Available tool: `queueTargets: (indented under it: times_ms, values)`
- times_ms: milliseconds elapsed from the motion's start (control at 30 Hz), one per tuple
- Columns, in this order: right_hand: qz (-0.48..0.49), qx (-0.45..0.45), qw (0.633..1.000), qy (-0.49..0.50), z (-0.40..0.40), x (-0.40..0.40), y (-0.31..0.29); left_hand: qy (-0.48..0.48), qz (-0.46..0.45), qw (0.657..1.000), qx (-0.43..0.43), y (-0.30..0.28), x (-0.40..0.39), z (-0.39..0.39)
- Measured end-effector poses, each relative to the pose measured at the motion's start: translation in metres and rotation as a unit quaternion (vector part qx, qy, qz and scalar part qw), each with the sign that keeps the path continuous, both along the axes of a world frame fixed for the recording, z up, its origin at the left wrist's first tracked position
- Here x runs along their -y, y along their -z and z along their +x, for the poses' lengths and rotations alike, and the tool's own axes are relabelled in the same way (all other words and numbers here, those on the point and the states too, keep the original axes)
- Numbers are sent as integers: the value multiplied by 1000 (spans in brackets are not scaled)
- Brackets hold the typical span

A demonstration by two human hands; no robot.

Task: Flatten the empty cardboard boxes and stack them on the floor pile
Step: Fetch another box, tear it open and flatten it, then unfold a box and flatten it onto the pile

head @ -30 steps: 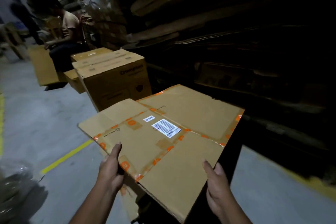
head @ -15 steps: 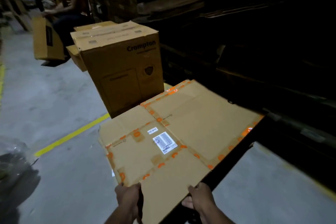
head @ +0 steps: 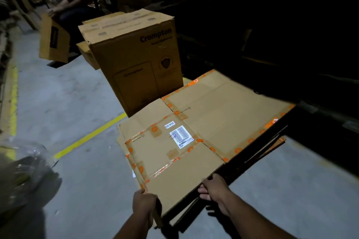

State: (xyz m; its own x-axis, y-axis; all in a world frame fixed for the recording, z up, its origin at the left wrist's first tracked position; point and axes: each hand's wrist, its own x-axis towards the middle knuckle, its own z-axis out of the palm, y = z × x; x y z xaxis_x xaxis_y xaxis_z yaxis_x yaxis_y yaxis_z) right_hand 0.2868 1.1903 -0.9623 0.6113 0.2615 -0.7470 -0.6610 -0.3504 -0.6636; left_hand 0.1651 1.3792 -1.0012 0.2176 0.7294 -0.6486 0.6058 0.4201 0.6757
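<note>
Upright Crompton box (head: pixel 136 60) blocks just behind the flattened box (head: pixel 194 141); dark stacked cardboard (head: pixel 272 25) walls the right. Bare floor (head: pixel 58 103) left, plastic wrap (head: pixel 25 165) near-left; seated person (head: pixel 75 0) farther back.

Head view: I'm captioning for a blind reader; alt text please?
Both hands, left and right, grip a flattened box low over a floor pile. A Crompton box stands behind.
</note>
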Motion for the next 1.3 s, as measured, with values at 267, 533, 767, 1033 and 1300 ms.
queueTargets:
  times_ms: [267,533,767,1033,1300]
  values:
    - [11,33,999,1,-6,35,-34,167,97,981,-14,-70,61,27]
    - [49,111,991,62,-30,92,-108,256,129,953,97,-147,147,55]
    - [64,181,974,119,-72,220,-179,338,93,920,177,-201,255,61]
    - [28,250,925,284,-127,430,-237,513,-25,823,245,-247,452,40]
    - [0,275,852,445,-215,620,-247,650,-84,714,245,-269,663,-6]
